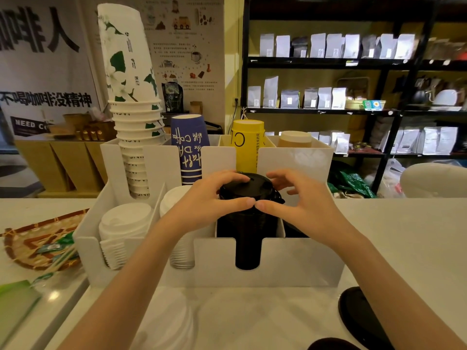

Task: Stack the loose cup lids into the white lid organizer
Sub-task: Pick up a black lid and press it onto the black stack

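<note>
Centrally, I see left hand [202, 198] and right hand [300, 200], fingers clamped around the round black plastic lid stack [246, 190] in the white slotted lid organizer [290, 258].

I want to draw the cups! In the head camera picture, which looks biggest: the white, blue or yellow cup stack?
1. White stack
2. Blue stack and yellow stack look alike; the organizer hides their bottoms.

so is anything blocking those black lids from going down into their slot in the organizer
Nothing visible does. Both hands, left and right, hold the black lids right above the black stack already in the white organizer's third front compartment. The dividers stand to either side, not across the opening.
</note>
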